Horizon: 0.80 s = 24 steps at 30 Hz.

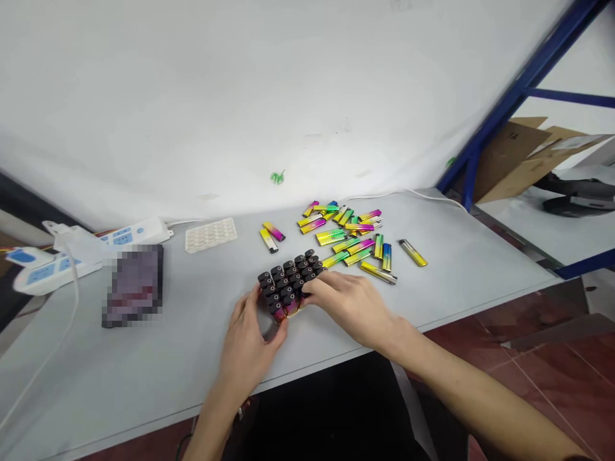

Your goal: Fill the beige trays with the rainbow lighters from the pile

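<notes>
A block of upright lighters [289, 276] with black tops stands in tight rows near the table's front edge. Around its left side and front corner curves my left hand [247, 342], the thumb pressed to the near corner and the fingers along the left. My right hand [348, 304] is at the block's front right, with its fingers closed on a lighter [303, 293] there, mostly hidden by the fingers. Behind and to the right lie several loose shiny lighters [330, 237] in yellow, green, pink and blue. A pair of lighters [273, 232] lies apart, behind the block.
A white tray with moulded cells [211, 235] lies by the wall. At the left are white power strips [62, 266], a cable and a dark pixelated object [134, 285]. One lighter [413, 253] lies far right. Cardboard boxes [516, 153] stand beyond the blue frame [521, 83].
</notes>
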Each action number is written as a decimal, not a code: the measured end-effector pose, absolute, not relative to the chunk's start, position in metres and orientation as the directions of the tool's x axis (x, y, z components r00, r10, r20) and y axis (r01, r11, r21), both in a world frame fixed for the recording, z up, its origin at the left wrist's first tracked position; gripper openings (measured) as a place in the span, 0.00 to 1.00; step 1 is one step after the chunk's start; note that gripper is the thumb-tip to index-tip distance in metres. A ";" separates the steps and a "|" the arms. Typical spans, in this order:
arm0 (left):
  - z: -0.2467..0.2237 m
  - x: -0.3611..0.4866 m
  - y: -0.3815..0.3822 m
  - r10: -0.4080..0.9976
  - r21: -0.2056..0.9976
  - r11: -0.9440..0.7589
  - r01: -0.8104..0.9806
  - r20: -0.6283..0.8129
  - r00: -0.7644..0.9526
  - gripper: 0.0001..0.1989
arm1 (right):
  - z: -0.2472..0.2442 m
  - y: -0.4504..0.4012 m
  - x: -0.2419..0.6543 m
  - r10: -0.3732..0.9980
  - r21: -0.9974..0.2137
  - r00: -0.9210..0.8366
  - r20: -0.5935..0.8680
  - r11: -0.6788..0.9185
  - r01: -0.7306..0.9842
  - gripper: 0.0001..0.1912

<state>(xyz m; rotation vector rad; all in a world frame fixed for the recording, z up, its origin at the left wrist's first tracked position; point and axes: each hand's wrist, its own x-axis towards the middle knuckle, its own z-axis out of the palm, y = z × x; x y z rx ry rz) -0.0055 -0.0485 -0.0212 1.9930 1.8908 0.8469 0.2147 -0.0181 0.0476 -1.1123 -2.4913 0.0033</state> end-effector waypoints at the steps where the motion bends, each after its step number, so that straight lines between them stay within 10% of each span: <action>1: -0.022 -0.006 -0.048 0.974 0.565 -0.110 0.818 0.225 -0.025 0.37 | 0.050 -0.019 0.215 0.718 -0.156 -0.610 0.335 0.681 0.715 0.08; 10: -0.023 -0.009 -0.047 0.983 0.554 -0.046 0.831 0.173 -0.061 0.38 | 0.048 0.042 0.275 0.868 -0.337 -0.245 0.433 0.408 0.848 0.14; 18: -0.023 -0.008 -0.048 0.984 0.545 -0.035 0.838 0.168 -0.067 0.37 | 0.030 0.117 0.359 0.913 -0.226 -0.406 0.037 0.403 0.887 0.13; 24: -0.021 -0.009 -0.048 0.984 0.545 -0.026 0.838 0.162 -0.075 0.36 | 0.047 0.109 0.362 0.922 -0.570 -0.374 0.104 0.363 0.737 0.10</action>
